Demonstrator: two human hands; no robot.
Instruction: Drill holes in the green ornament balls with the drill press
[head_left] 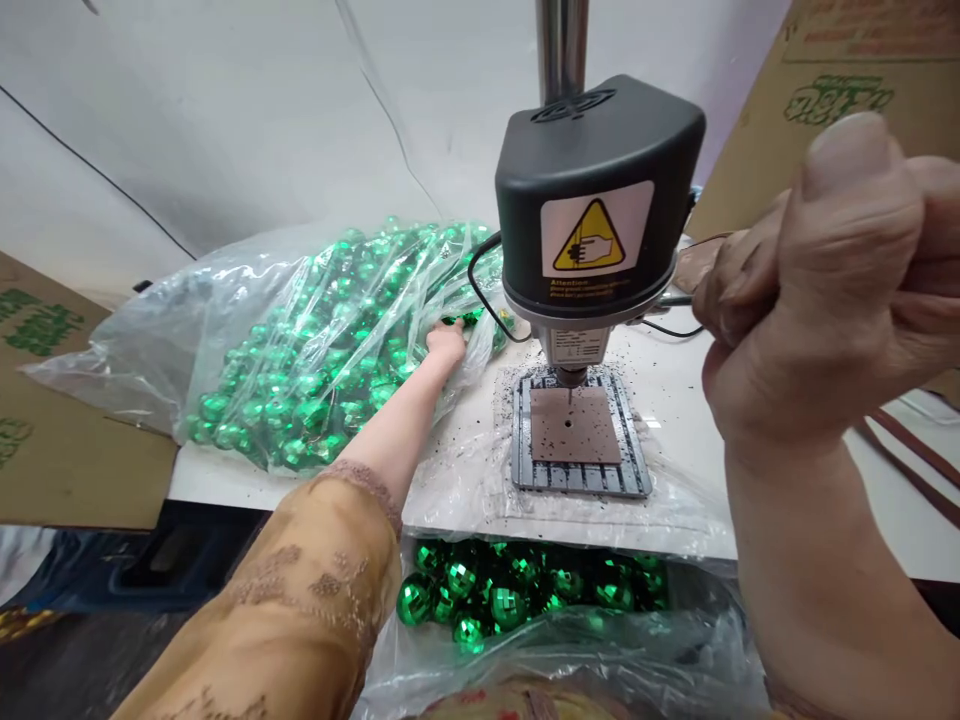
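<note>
My left hand reaches to the mouth of a clear plastic bag full of shiny green faceted balls. Green balls lie right at its fingertips, and the fingers are mostly hidden. On the right, my right hand is raised and closed round the lever of a black bench drill press. Below the drill bit, a brown square plate with a small hole rests on the slotted metal base. No ball sits on the plate.
More green faceted balls lie in an open plastic bag below the front table edge. Dark chips dot the white table around the base. Cardboard boxes stand left and right. A black cable loops beside the drill.
</note>
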